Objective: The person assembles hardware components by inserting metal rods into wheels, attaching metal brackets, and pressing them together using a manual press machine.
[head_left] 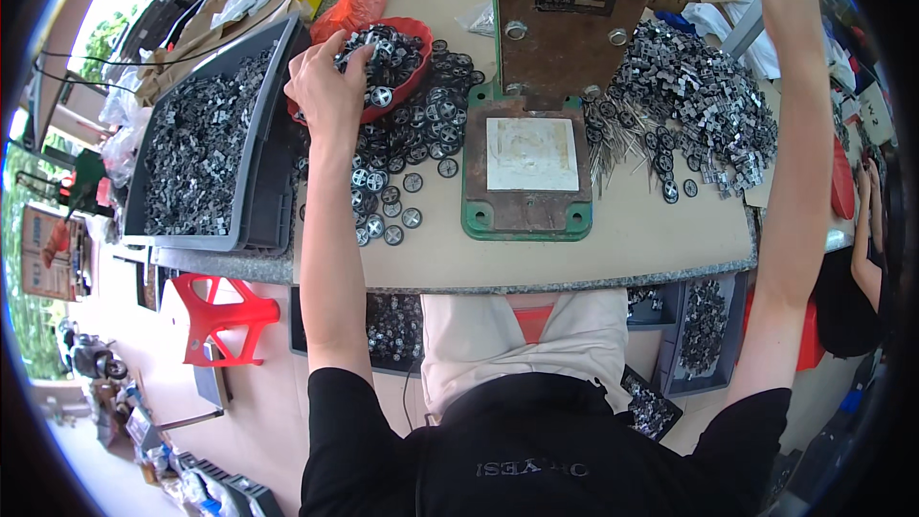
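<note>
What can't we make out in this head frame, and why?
All in the head view:
- Right hand: cut off by the top edge; only its arm shows.
- Left hand: whether its grip holds anything is unclear; its own fingers and the crowded wheels obscure this.
- Red bowl: floor hidden under wheels.
- Press: upper part cut off by the top edge.
- Dark parts: too small to tell individual detail.

The left hand (328, 81) curls; the right arm (798, 153) stretches forward.
</note>
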A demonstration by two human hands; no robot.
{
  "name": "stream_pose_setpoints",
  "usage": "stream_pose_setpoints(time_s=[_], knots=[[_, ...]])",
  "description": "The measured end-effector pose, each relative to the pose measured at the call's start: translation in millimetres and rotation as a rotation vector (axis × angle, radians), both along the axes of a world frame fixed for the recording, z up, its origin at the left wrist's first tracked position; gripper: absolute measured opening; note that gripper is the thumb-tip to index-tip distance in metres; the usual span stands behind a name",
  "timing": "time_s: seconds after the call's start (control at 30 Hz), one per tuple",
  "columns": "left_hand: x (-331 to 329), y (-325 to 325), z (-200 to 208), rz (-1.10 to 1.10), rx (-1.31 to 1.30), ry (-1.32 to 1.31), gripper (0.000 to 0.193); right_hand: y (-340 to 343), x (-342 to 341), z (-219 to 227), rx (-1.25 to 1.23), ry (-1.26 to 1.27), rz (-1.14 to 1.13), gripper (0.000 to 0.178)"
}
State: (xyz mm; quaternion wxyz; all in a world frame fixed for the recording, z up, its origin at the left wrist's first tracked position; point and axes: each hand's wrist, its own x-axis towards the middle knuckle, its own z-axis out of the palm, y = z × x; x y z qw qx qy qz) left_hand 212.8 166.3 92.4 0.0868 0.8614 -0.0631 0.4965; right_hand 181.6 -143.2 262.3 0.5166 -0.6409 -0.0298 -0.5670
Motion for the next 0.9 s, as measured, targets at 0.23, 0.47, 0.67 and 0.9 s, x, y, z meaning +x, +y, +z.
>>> stream_pose_setpoints(time_s=[0.23, 0.47, 0.67, 0.9], knots=[[-83, -69, -58, -0.177, -0.31, 0.828, 0.02, -92, -104, -182, -0.332, 0.723, 0.356, 0.019], [-83, -62, -93, -0.182, -0.434, 0.774, 0.02, -110, -107, -227, -0.413, 0.966, 0.201, 0.012], [-120, -72, -70, -0.74, -1.458, 0.785, 0.009, -117, -80, -241, -0.838, 0.897, 0.309, 0.009], [-189, -94, -69, -0.825, -1.734, 1.134, 0.034, -123, -56, -244, -1.306, 0.922, 0.473, 0.008]])
